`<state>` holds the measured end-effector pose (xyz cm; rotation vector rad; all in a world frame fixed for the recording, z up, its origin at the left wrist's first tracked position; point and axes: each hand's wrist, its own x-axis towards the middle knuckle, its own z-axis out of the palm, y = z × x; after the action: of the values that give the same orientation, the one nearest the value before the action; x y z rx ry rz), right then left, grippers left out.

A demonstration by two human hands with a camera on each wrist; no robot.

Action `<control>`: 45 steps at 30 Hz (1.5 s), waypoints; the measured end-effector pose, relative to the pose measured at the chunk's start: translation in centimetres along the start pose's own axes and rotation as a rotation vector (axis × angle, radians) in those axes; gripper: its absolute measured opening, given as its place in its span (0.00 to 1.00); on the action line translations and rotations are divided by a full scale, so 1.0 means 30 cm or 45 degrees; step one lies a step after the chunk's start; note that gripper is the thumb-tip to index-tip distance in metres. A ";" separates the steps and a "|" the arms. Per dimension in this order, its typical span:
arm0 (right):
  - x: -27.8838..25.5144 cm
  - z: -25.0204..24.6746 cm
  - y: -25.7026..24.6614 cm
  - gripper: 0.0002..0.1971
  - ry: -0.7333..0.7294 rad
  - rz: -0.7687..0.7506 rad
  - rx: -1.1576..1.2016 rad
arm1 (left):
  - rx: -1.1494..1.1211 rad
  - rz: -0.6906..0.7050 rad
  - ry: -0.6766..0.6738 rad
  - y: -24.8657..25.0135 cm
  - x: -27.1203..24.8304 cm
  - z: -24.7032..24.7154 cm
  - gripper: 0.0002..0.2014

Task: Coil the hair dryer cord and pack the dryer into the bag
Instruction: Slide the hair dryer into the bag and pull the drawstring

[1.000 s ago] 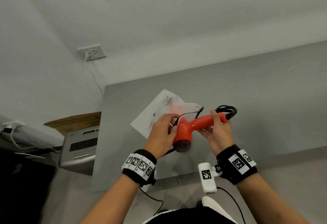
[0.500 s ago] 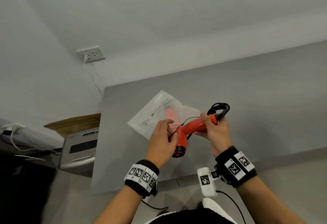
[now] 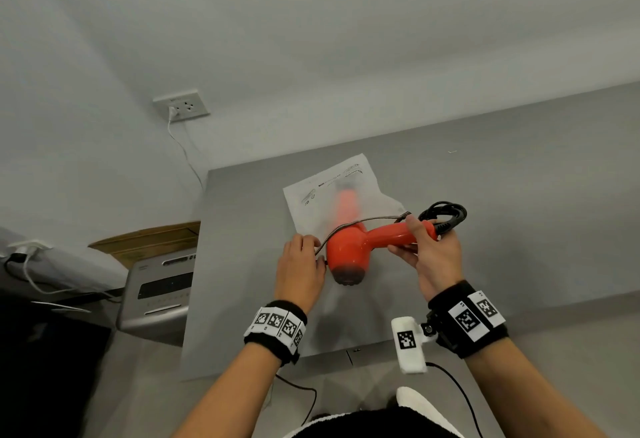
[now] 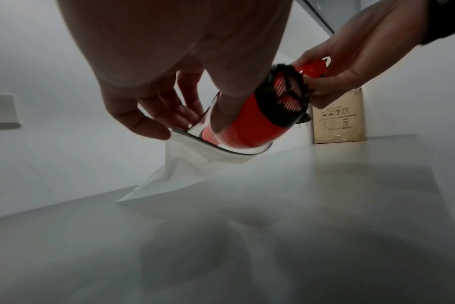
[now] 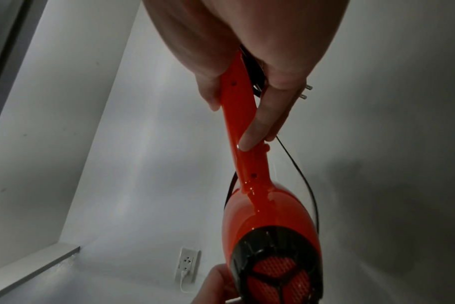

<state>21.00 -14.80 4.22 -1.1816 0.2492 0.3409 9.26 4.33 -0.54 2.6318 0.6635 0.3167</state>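
The red hair dryer [image 3: 348,247] is held over the grey table [image 3: 519,216], its barrel pushed into the mouth of a translucent white bag [image 3: 311,192]. My right hand [image 3: 410,238] grips the dryer's handle [image 5: 240,123] together with the coiled black cord [image 3: 446,214]; the plug's prongs [image 5: 306,92] stick out past my fingers. My left hand [image 3: 310,247] pinches the bag's dark rim [image 4: 192,131] and holds the mouth wide beside the dryer's body [image 4: 247,127]. The black rear grille [image 4: 286,98] faces me.
A silver appliance [image 3: 159,292] and a cardboard box [image 3: 149,240] stand left of the table. A wall socket [image 3: 181,108] with a white cable is behind them. Another brown box [image 4: 338,121] shows in the left wrist view. The table's front edge is near my wrists.
The dryer's barrel has slid further into the bag and shows red through it. My left hand has moved off the dryer's body to the bag's rim.
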 end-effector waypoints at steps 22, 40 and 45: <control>-0.069 0.050 0.056 0.14 -0.004 -0.184 -0.130 | -0.278 0.047 -0.056 0.282 0.025 -0.120 0.21; -0.129 0.041 0.013 0.09 -0.726 -0.561 -1.074 | -0.700 -0.142 -0.115 0.287 0.248 -0.236 0.05; -0.107 0.069 -0.012 0.13 -0.780 -0.485 -1.275 | -0.744 -0.198 -0.072 0.288 0.216 -0.240 0.03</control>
<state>18.20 -13.41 6.45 -1.9818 -0.7650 0.4889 16.07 2.96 10.42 2.0158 0.6361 0.3287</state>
